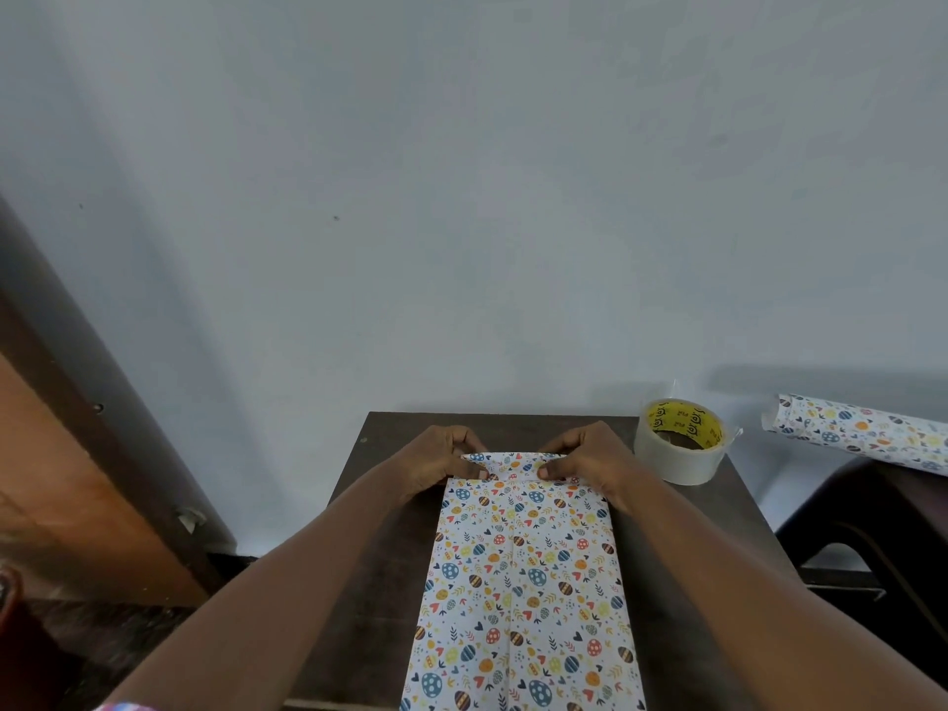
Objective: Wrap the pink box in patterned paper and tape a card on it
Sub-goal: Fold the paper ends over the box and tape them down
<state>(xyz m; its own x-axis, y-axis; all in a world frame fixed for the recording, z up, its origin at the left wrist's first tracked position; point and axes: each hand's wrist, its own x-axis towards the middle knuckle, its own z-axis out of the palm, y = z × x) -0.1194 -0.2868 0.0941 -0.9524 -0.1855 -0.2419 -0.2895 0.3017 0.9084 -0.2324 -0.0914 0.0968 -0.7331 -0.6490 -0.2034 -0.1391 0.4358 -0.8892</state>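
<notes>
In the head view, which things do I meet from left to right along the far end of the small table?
From left: left hand → right hand, both pinching the folded end of the patterned paper → tape roll → spare paper roll.

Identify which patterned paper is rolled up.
The roll at the far right, past the tape; the folded sheet lies flat on the table.

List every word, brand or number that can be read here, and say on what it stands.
No text can be read.
On the tape roll: black print on the yellow inner ring, too blurred to read.
On the patterned paper: only eggs, hearts and leaves, no words.
On the paper roll: same pattern, no words.
</notes>
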